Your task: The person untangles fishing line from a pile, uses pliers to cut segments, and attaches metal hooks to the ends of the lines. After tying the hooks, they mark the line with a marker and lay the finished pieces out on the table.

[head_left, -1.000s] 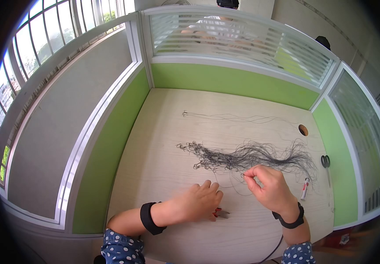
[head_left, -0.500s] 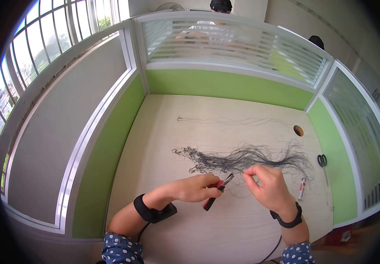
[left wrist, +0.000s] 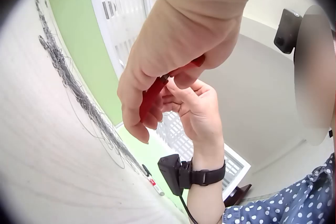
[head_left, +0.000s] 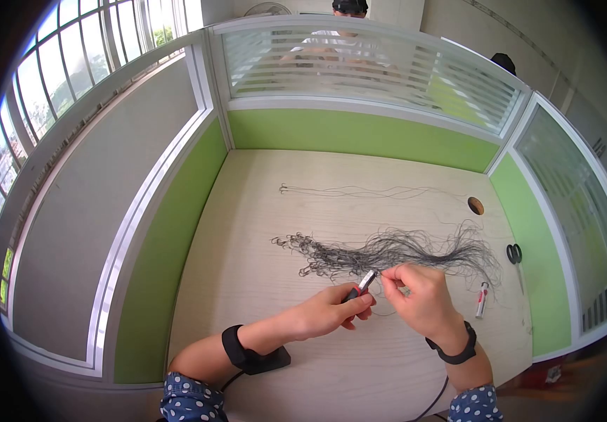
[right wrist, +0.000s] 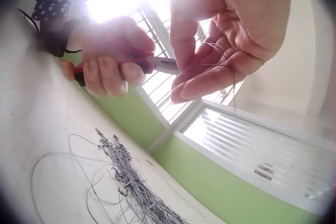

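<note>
My left hand (head_left: pixel 328 311) grips red-and-black pliers (right wrist: pixel 143 66), its fingers curled round the handles. The pliers' metal tip meets the fingertips of my right hand (head_left: pixel 423 299) in the right wrist view. Thin dark line (right wrist: pixel 234 85) runs between those pinched right fingers and across the palm. What sits at the very tip is too small to tell. Just beyond both hands, a tangled bundle of hooks and dark lines (head_left: pixel 345 257) lies on the table (head_left: pixel 247 211). In the left wrist view the left hand (left wrist: pixel 173 50) hides most of the pliers.
Farther back lie a few separate hooked lines (head_left: pixel 359 191). To the right are a round hole (head_left: pixel 475 205), black-handled scissors (head_left: pixel 514 253) and a red-and-white marker (head_left: pixel 482 301). Green-based partitions (head_left: pixel 359 130) enclose the table; a person (head_left: pixel 345 42) sits behind the far one.
My left hand has picked up the pliers from the table, raised them and brought their tip rightward to my right fingertips. The right hand keeps its pinch, nearly in place.
</note>
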